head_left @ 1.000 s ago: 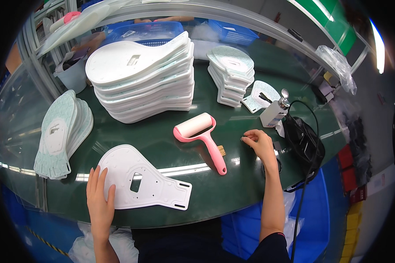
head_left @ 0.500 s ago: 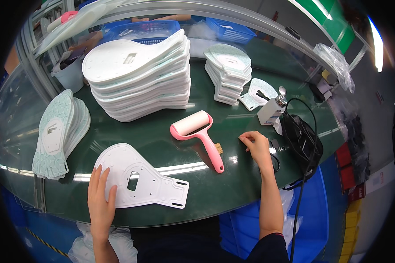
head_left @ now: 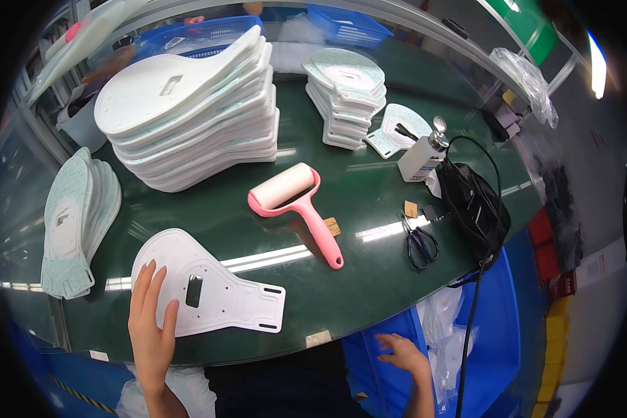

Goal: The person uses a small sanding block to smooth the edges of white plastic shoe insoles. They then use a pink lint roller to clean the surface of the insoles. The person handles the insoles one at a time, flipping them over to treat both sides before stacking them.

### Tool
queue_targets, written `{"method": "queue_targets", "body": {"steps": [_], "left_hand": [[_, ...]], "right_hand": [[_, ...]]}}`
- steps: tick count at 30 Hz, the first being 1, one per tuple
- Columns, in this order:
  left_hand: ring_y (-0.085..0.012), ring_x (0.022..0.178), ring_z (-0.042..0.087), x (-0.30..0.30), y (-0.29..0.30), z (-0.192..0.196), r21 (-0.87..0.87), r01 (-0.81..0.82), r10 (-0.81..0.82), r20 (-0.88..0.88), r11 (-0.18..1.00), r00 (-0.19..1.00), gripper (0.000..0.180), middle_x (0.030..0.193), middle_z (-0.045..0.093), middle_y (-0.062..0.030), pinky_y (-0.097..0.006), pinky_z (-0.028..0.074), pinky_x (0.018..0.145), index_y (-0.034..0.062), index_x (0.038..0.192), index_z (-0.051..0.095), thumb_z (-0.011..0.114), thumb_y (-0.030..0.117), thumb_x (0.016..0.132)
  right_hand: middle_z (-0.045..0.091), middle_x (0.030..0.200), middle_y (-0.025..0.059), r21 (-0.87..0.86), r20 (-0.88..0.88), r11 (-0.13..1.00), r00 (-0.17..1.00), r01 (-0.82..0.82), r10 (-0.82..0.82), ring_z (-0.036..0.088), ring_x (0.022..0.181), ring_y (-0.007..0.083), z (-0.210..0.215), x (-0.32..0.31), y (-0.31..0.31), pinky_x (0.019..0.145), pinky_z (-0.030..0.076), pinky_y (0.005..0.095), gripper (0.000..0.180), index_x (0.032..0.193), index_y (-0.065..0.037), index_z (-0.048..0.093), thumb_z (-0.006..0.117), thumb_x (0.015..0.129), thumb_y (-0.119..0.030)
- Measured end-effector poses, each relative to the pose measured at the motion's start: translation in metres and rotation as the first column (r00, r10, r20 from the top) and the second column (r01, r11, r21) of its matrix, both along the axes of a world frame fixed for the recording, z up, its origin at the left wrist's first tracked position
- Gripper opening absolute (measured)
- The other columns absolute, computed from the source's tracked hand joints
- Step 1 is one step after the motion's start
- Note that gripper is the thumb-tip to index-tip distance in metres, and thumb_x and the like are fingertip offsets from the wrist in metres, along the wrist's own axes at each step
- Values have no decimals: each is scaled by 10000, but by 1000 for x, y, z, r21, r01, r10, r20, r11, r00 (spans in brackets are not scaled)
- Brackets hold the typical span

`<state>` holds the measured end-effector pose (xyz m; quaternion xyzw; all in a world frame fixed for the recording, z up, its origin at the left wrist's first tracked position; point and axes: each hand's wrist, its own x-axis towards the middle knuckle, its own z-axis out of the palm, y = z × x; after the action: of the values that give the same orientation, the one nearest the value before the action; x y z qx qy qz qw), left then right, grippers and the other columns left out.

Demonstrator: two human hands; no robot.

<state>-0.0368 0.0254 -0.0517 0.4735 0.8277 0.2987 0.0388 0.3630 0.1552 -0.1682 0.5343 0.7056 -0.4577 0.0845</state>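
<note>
My left hand [head_left: 152,320] lies with spread fingers on the left edge of a white moulded plastic panel [head_left: 240,303], which has a rounded broad end, a cutout in the middle and a narrower slotted end. Off the table's front edge, above a blue bin [head_left: 496,327], hovers my right hand [head_left: 403,354], its fingers apart and holding nothing. Beyond the panel rests a pink-handled roller [head_left: 320,226] with a pale cylinder. Dark-handled scissors [head_left: 421,247] lie on the table's right side.
A tall stack of white panels [head_left: 188,132] stands at the back left, with pale-green patterned panels [head_left: 76,216] leaning left and a smaller stack [head_left: 345,104] farther right. A pump bottle [head_left: 418,161] stands beside a black bag [head_left: 474,216] with a cable.
My right hand has moved from above the table, near the scissors, back past the front edge, and its pinched fingers have spread. The scissors now show fully. My left hand stays on the panel.
</note>
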Motion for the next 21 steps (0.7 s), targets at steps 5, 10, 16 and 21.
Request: {"method": "queue_targets", "body": {"steps": [5,10,16,21], "left_hand": [[-306,1199,399,8,10,3,9,78,-78,17,997,997,433,1278,438,-150,-366,313,979,23,1185,485,531,-16,756],[-321,1187,410,14,9,9,4,89,-89,9,996,996,436,1260,454,-155,-375,333,963,13,1175,492,554,-20,744],[-305,1191,412,16,4,10,19,89,-89,20,996,996,447,1272,447,-150,-359,320,974,23,1186,485,529,-31,744],[-315,1184,415,16,-7,10,7,36,-37,25,999,999,425,1260,455,-154,-362,332,963,10,1171,493,542,-21,750]], "right_hand": [[646,821,121,144,347,990,936,6,-56,626,719,272,-29,-8,-9,691,492,373,216,935,-89,648,629,735,-169],[634,878,125,249,-116,947,964,-204,238,616,821,258,60,-37,1,702,484,315,192,932,-76,638,618,749,-130],[588,884,72,672,-409,677,913,301,0,556,789,232,94,-89,78,615,454,285,156,858,-35,609,644,707,-24],[550,759,63,813,-292,534,956,234,24,514,725,207,71,-99,119,652,417,310,126,803,-35,608,667,693,-52]]}}
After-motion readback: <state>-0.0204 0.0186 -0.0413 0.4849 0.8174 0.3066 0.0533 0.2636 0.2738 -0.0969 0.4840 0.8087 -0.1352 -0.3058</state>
